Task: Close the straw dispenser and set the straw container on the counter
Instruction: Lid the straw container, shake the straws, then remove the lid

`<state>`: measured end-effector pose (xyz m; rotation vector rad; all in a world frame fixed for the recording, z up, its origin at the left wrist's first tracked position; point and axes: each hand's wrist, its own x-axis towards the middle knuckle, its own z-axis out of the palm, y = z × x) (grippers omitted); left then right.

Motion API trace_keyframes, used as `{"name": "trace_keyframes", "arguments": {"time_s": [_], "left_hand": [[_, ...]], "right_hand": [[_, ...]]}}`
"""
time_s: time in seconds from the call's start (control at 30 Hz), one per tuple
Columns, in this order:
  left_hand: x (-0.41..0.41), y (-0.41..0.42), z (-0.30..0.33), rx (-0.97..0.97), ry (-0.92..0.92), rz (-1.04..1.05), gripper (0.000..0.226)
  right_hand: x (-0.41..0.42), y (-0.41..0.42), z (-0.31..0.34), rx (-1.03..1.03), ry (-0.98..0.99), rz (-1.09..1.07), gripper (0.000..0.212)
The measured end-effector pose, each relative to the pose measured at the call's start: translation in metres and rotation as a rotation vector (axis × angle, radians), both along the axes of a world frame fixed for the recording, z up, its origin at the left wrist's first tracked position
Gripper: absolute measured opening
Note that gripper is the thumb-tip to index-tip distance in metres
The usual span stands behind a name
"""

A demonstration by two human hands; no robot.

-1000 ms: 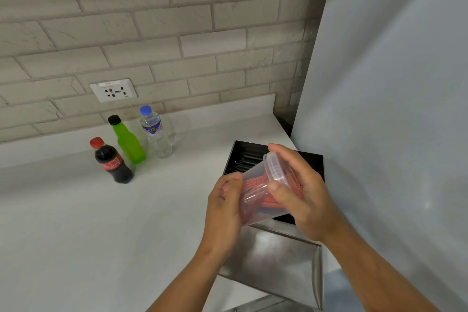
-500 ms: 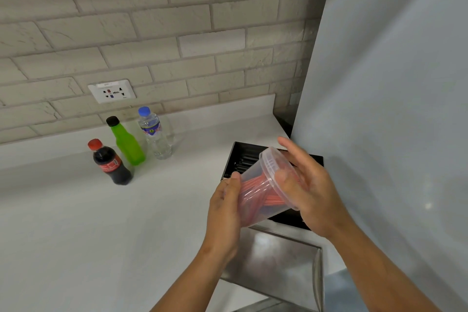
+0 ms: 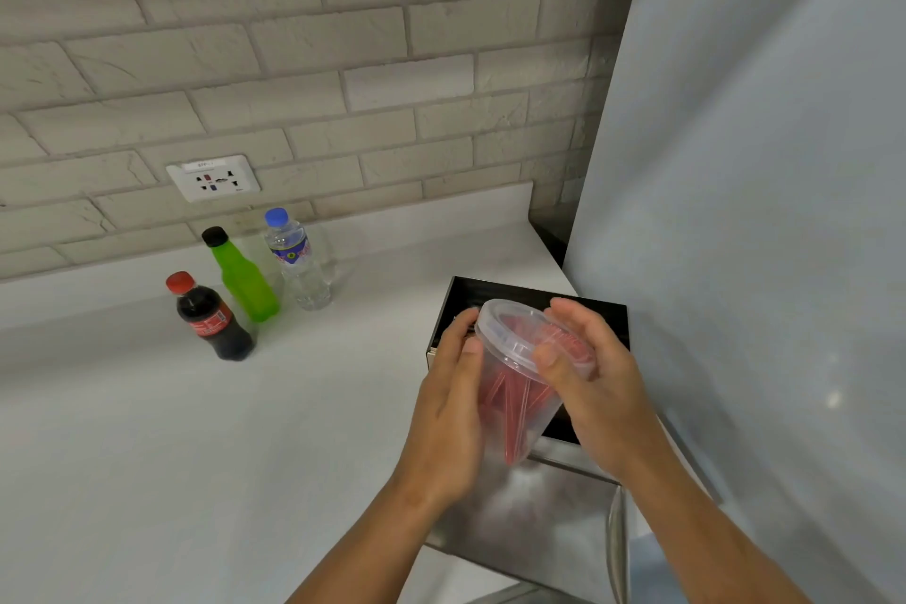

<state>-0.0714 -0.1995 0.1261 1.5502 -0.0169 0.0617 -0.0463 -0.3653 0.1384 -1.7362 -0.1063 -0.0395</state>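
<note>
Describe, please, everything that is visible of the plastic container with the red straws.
The straw container is a clear, tapered plastic tub, wide at the top and narrow at the base. A translucent lid sits on its mouth. Thin red straws lie loosely inside. It is tilted, lid toward the wall, and held in the air above the open steel dispenser. The left hand grips its side; the right hand is on the lid's rim.

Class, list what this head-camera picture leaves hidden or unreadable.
- Straw dispenser interior: hidden behind both hands and the straw container.
- Dispenser's lower end: cut off by the bottom edge.
- Water bottle label text: too small.
- Lid seal: the right hand covers its rim.
</note>
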Motion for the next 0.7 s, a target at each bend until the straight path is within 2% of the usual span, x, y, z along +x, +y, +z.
{"name": "trace_keyframes", "arguments": {"time_s": [0.07,0.2,0.27,0.37,0.5,0.7], "left_hand": [[0.0,-0.002,0.003,0.048,-0.018,-0.037,0.072],[0.0,-0.004,0.013,0.137,-0.085,-0.006,0.061],[0.0,-0.005,0.013,0.133,-0.126,0.011,0.06],[-0.003,-0.013,0.01,0.12,-0.164,-0.015,0.076],[-0.009,-0.026,0.001,0.061,-0.203,0.059,0.058],[-0.013,-0.029,-0.006,0.018,-0.226,0.179,0.047]], "right_hand": [[-0.002,0.004,-0.001,-0.028,0.029,0.027,0.101],[-0.01,0.009,-0.003,0.103,0.117,0.006,0.074],[-0.012,0.012,-0.004,0.157,0.117,-0.064,0.055],[-0.013,0.018,-0.009,0.233,0.098,-0.209,0.04],[-0.015,0.03,-0.01,0.305,0.079,-0.316,0.039],[-0.021,0.043,-0.014,0.368,0.038,-0.371,0.04]]}}
